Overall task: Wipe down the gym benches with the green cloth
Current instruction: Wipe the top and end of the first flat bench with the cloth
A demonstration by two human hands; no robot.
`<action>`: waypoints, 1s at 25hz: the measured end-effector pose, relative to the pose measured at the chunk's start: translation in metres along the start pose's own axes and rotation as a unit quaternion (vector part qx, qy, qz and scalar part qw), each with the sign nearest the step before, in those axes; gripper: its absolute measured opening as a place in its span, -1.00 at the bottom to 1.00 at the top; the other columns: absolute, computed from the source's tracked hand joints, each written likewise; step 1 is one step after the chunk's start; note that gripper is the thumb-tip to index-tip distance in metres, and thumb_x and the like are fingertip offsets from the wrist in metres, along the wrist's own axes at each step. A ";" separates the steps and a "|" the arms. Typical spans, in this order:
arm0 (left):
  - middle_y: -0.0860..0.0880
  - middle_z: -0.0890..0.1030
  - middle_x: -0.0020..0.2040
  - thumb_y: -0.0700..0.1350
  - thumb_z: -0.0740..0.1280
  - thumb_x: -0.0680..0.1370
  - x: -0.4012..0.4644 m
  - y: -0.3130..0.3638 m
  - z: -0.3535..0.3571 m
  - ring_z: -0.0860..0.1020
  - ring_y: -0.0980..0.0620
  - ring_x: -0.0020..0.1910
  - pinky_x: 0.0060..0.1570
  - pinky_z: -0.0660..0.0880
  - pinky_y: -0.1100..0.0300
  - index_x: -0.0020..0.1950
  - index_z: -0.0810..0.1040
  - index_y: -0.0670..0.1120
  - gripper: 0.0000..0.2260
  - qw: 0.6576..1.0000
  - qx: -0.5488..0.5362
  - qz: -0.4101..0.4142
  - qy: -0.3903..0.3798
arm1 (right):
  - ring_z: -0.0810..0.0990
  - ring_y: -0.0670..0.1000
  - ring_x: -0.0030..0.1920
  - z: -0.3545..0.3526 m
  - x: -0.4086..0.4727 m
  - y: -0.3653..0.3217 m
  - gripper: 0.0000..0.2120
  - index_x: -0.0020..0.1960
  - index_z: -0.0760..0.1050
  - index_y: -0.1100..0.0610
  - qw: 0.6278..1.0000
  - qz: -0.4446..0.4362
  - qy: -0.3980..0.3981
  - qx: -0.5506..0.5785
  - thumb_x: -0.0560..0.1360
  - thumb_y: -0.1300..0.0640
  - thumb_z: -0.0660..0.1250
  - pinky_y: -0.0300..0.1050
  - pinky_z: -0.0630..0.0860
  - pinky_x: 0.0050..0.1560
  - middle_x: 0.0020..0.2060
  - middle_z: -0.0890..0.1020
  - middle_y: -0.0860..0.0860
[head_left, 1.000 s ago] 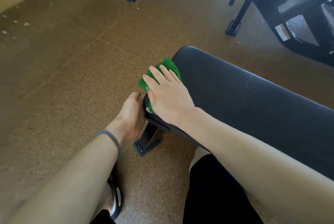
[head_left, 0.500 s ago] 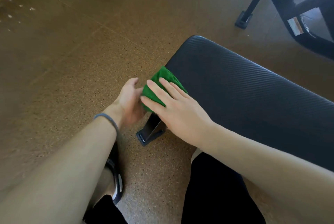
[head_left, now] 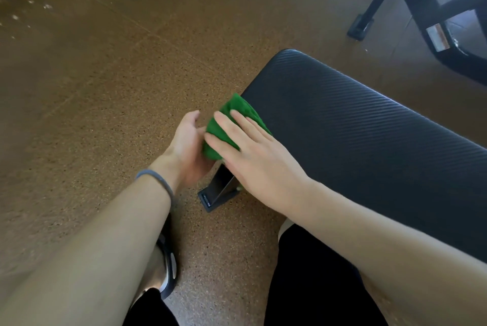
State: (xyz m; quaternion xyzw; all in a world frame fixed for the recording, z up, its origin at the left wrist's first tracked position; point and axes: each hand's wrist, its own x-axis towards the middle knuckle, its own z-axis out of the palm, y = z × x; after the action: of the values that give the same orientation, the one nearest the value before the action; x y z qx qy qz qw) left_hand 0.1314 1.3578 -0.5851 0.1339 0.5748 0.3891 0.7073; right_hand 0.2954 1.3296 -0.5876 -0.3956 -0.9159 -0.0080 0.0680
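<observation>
Head view: your right hand (head_left: 253, 159) lies flat, fingers extended, pressing the green cloth (head_left: 229, 125) onto the near end corner of the black ribbed bench pad (head_left: 355, 128). Your left hand (head_left: 188, 146) is cupped against the cloth's overhanging edge, just left of the right fingertips; whether it actually pinches the fabric cannot be told. The bench foot (head_left: 218, 192) sits directly below your right palm.

Risks, as judged: the cloth is bunched and hangs partly off the pad end, so a stroke away from the pad could drag it off onto the speckled floor (head_left: 92, 88). Pressure lands on the fingers alone, so the rounded corner may be skipped. The ribbing could snag the folded cloth and roll it up.

Changes noted: a second ago the left hand rested lower, on the pad's underside edge; it has risen to meet the cloth. The right hand has slid slightly nearer the corner, and the cloth now overhangs more.
</observation>
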 end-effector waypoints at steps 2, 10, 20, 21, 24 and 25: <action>-0.10 0.72 0.15 0.25 -0.10 0.69 0.001 -0.004 0.005 0.69 -0.02 0.11 0.03 0.50 0.07 0.25 0.62 -0.04 -0.41 1.000 0.009 -0.004 -0.018 | 0.23 0.26 0.60 -0.009 -0.044 0.012 -0.46 0.61 0.28 0.08 1.000 -0.023 -0.012 -0.003 0.66 0.14 0.30 0.19 0.27 0.57 0.61 0.24 0.18; -0.12 0.73 0.14 0.12 -0.13 0.74 0.003 -0.015 0.018 0.72 0.05 0.06 -0.18 0.62 0.28 0.43 0.52 -0.14 -0.43 0.996 -0.001 0.089 -0.011 | 0.48 0.20 0.41 -0.012 0.064 0.045 -0.60 0.34 0.60 0.15 0.993 0.035 -0.009 0.117 0.70 0.00 0.12 0.05 0.29 0.47 0.31 0.60 0.14; 0.13 0.58 -0.09 0.23 0.03 0.71 -0.001 -0.007 0.040 0.52 0.22 -0.11 -0.22 0.33 0.28 -0.05 0.55 0.06 -0.60 0.953 0.246 0.106 0.139 | 0.53 0.24 0.25 -0.021 0.082 0.171 -0.54 0.51 0.37 0.00 0.936 0.328 -0.032 0.126 0.73 -0.15 -0.02 0.04 0.41 0.11 0.29 0.51 0.13; 0.14 0.55 -0.12 0.21 0.04 0.72 0.000 -0.007 0.040 0.49 0.23 -0.16 -0.24 0.33 0.29 -0.10 0.53 0.05 -0.60 0.949 0.258 0.103 0.149 | 0.54 0.26 0.23 -0.024 0.064 0.174 -0.54 0.52 0.34 0.00 0.927 0.356 -0.029 0.117 0.73 -0.16 -0.02 0.05 0.39 0.07 0.26 0.50 0.15; 0.16 0.53 -0.15 0.18 0.02 0.72 0.002 -0.006 0.041 0.47 0.22 -0.19 -0.20 0.36 0.23 -0.08 0.56 0.00 -0.57 0.934 0.296 0.115 0.163 | 0.51 0.27 0.21 -0.028 0.002 0.164 -0.54 0.55 0.28 0.06 0.910 0.407 0.008 0.080 0.73 -0.10 0.02 0.06 0.41 0.11 0.29 0.46 0.20; 0.16 0.53 -0.15 0.18 0.01 0.72 0.005 -0.007 0.039 0.48 0.20 -0.17 -0.09 0.37 0.19 -0.03 0.58 -0.02 -0.56 0.931 0.304 0.115 0.165 | 0.49 0.29 0.23 -0.025 -0.005 0.158 -0.55 0.54 0.28 0.11 0.906 0.419 0.013 0.065 0.73 -0.07 0.03 0.10 0.41 0.20 0.30 0.45 0.23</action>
State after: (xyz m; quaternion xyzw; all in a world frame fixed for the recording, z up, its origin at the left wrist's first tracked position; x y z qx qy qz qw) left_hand 0.1699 1.3668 -0.5814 0.3416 0.7551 0.2912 0.4779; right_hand 0.4166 1.4324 -0.5694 -0.7372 -0.6635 0.0758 0.1029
